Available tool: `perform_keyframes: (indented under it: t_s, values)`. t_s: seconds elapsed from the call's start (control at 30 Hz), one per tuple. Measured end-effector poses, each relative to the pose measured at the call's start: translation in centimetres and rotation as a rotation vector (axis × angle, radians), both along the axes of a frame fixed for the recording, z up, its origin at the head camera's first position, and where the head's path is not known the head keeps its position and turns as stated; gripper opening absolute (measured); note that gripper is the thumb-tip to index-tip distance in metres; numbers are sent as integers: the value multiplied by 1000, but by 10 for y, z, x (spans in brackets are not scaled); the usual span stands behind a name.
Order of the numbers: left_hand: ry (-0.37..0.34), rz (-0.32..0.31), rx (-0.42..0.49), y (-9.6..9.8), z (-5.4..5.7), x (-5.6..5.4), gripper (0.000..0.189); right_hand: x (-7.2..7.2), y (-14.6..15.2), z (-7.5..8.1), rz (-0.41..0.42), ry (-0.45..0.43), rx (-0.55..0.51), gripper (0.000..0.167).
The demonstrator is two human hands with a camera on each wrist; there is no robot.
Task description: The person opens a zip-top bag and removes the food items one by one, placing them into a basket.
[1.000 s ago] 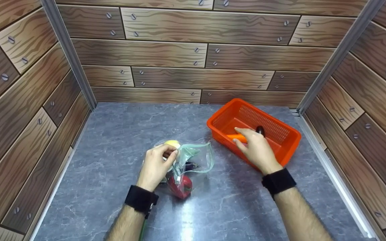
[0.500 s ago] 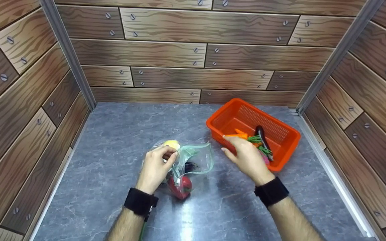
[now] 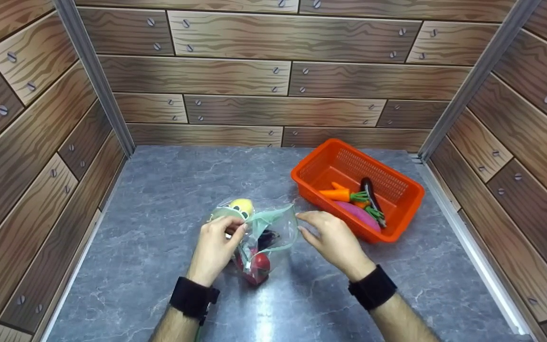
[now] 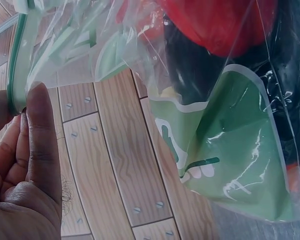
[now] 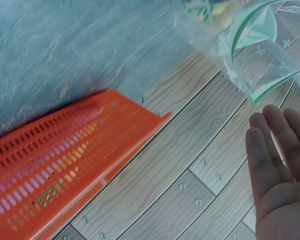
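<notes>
A clear zip bag (image 3: 269,216) with green edging stands on the table in front of me, its mouth spread to the right. My left hand (image 3: 214,248) pinches the bag's rim between thumb and index finger, and the left wrist view shows this grip up close. Through the plastic show a red, rounded vegetable (image 3: 260,261), a dark one (image 3: 267,239) and a yellow rounded item (image 3: 241,205). My right hand (image 3: 334,241) holds nothing; its fingers are slightly bent and apart from the thumb, with fingertips right at the bag's right edge.
An orange perforated basket (image 3: 303,191) sits at the back right. Inside lie carrots (image 3: 336,194), a long eggplant (image 3: 370,191) and a pinkish-purple vegetable (image 3: 359,214). Wood-patterned walls (image 3: 235,78) enclose the grey marbled table (image 3: 178,166) at the back and sides.
My right hand has come out from over the basket and moved left to the bag's edge, uncovering the vegetables. The left hand has shifted slightly left and down, with the bag's mouth wider.
</notes>
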State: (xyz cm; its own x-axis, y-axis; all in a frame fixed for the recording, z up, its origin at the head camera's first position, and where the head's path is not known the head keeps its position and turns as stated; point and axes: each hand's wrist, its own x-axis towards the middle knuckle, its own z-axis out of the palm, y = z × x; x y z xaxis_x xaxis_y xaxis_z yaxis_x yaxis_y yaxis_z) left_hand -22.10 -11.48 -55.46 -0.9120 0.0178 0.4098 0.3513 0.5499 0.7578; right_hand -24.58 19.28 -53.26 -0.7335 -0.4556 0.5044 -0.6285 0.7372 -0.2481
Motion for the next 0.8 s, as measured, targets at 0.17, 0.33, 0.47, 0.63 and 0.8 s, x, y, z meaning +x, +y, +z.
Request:
perform_keyframes:
  t_s: [0.17,0.33,0.47,0.63,0.8]
  values:
    - [-11,5,8,0,-2,3,5,2,-12,-5,44,15,-12,24]
    - [-24,5,20,-1,-3,3,4,-1,-25,-9,81,-38,-7,22]
    - [-34,2,27,-1,-3,3,4,-4,-34,-13,109,-87,10,22]
    - [-31,7,17,0,-3,3,4,-11,-45,-19,126,-133,42,22]
    - [-29,14,1,1,-2,3,4,-18,-54,-25,147,-173,81,18]
